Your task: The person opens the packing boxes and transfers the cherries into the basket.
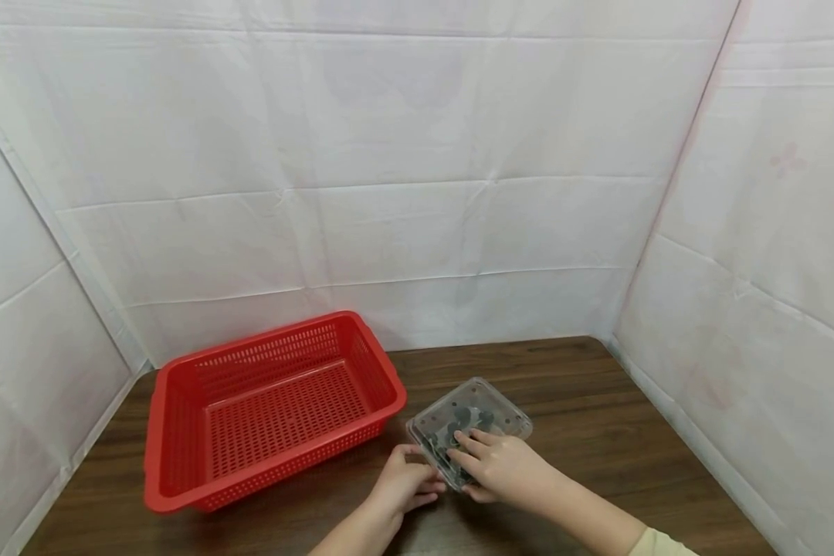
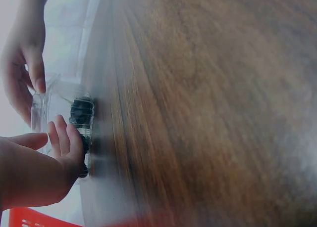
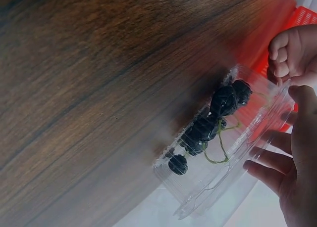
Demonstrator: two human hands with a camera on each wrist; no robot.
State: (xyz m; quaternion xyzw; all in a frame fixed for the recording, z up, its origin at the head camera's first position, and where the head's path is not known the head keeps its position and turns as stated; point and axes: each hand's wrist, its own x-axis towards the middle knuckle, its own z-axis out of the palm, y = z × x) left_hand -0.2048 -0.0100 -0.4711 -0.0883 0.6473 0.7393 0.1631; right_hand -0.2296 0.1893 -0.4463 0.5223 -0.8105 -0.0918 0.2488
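Note:
A clear plastic clamshell box (image 1: 474, 400) sits on the wooden table with its lid down. Inside are dark round fruits (image 3: 224, 101) with thin green stems (image 3: 222, 148), like grapes. My right hand (image 1: 503, 467) rests on the lid, fingers spread and fairly straight, its thumb at the near edge. At the box's near left side is my left hand (image 1: 405, 483), its thumb by the lid edge. In the left wrist view, the left hand's fingers (image 2: 63, 138) lie beside the box wall, apart from the thumb; whether they press it is unclear.
A red perforated plastic basket (image 1: 389, 378) stands to the left of the box on the brown table (image 1: 563, 378). White cloth walls (image 1: 417, 232) enclose the table at the back and both sides.

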